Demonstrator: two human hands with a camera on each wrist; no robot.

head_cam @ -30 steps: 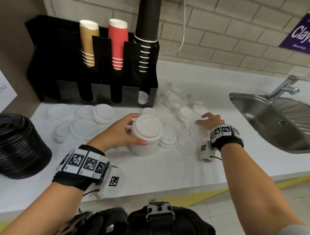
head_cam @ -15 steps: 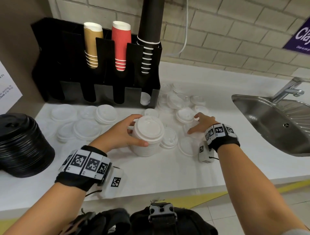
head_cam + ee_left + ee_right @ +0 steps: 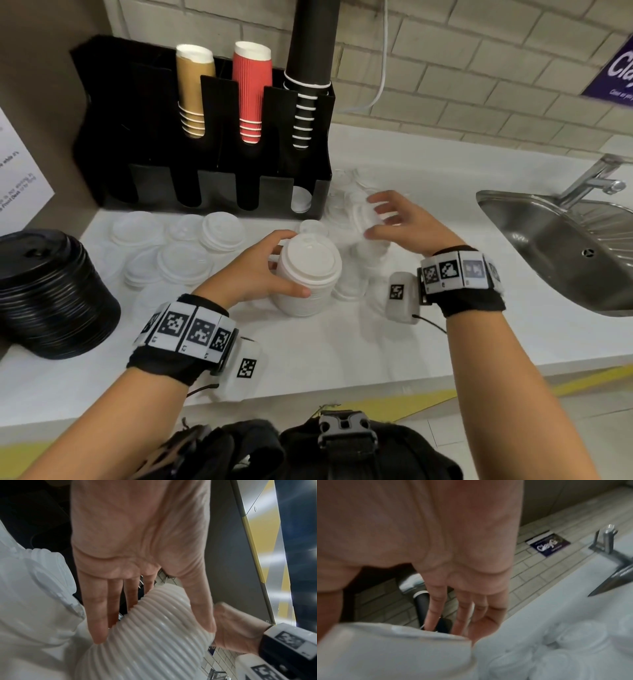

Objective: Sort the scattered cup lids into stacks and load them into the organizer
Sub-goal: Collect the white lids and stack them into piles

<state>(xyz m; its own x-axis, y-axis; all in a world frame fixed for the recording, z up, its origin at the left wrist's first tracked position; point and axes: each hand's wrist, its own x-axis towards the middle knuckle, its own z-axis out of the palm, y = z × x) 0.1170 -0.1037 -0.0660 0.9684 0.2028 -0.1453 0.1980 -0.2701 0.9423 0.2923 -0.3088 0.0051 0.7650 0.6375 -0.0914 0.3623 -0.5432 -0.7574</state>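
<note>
A tall stack of white lids stands on the white counter in the middle. My left hand grips it from the left, thumb on the near side and fingers behind; the left wrist view shows the ribbed stack under the fingers. Just right of the stack and above the counter, my right hand pinches a single white lid. That lid is blurred in the right wrist view. The black organizer stands behind, with one white lid showing in its rightmost lower slot.
Loose white lids lie left of the stack, and more lie beside the organizer. A pile of black lids sits far left. Brown, red and black cups fill the organizer's top. A steel sink is at right.
My right hand has picked a white lid off the scattered pile and raised it up and left, close to the stack. My left hand has kept its grip on the stack.
</note>
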